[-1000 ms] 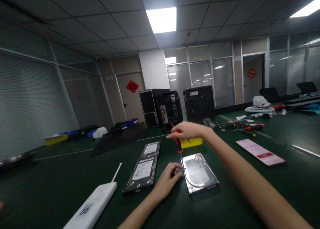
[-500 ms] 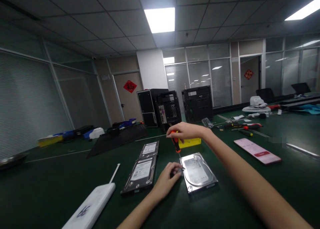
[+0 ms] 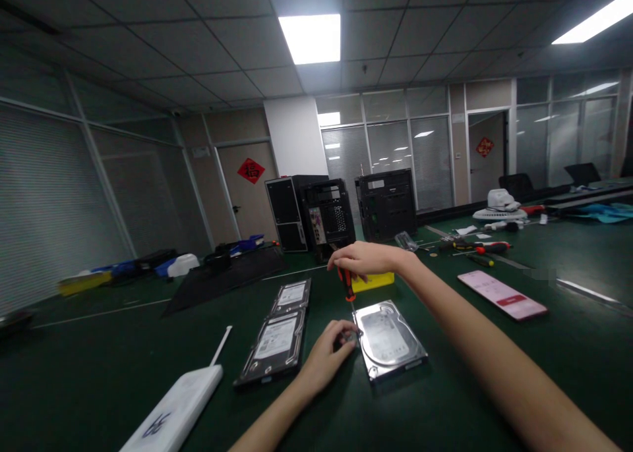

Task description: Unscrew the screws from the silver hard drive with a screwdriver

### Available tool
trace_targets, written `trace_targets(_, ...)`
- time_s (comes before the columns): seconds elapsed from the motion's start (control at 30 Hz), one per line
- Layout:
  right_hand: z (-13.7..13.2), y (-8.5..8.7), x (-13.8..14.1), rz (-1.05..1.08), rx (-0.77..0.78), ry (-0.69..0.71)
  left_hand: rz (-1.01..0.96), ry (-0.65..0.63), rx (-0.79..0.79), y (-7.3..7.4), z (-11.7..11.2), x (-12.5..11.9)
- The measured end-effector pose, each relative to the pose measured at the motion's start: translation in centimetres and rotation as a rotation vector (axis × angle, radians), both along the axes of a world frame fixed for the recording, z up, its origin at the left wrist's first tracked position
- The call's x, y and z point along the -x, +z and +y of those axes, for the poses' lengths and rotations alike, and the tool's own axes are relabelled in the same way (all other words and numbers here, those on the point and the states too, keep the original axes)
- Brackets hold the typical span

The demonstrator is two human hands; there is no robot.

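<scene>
Held almost upright in my right hand (image 3: 363,259) is a red-and-black screwdriver (image 3: 349,286), gripped at the top of its handle. Its shaft points down to the upper left corner of a silver hard drive (image 3: 388,337) lying flat on the table; the tip is too small to make out. My left hand (image 3: 330,353) rests on the table with curled fingers, their tips against the drive's left edge. Left of that hand lie two more hard drives, a nearer one (image 3: 275,346) and a farther one (image 3: 293,296), labels up.
Behind my right hand is a yellow box (image 3: 376,281). Computer cases (image 3: 388,205) stand farther back. A pink-screened phone (image 3: 502,295) and several tools (image 3: 487,248) lie to the right. A white device (image 3: 175,406) is at front left, with a dark mat (image 3: 227,274) beyond.
The view has shifted slightly, moving the scene a little to the left. Both hands, the screwdriver and the drive keep nearly the same places relative to each other.
</scene>
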State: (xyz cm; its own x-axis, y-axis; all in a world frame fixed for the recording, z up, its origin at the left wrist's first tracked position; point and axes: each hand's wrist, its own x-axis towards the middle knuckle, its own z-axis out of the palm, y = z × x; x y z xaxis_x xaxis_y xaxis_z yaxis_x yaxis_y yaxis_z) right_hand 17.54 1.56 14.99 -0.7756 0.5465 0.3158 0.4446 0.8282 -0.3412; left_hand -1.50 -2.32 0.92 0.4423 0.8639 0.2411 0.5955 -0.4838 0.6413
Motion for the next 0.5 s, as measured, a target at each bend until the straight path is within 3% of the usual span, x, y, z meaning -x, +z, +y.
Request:
trace_targets(0.27,0.07,-0.16,0.01,-0.027,-0.030,-0.095,0.004,0.018,0.000,0.16,-0.14,-0.10)
trace_targets(0.5,-0.17,0.01,-0.11,-0.010,0.002,-0.077,-0.003,0.051,0.025,0.39,-0.29,-0.25)
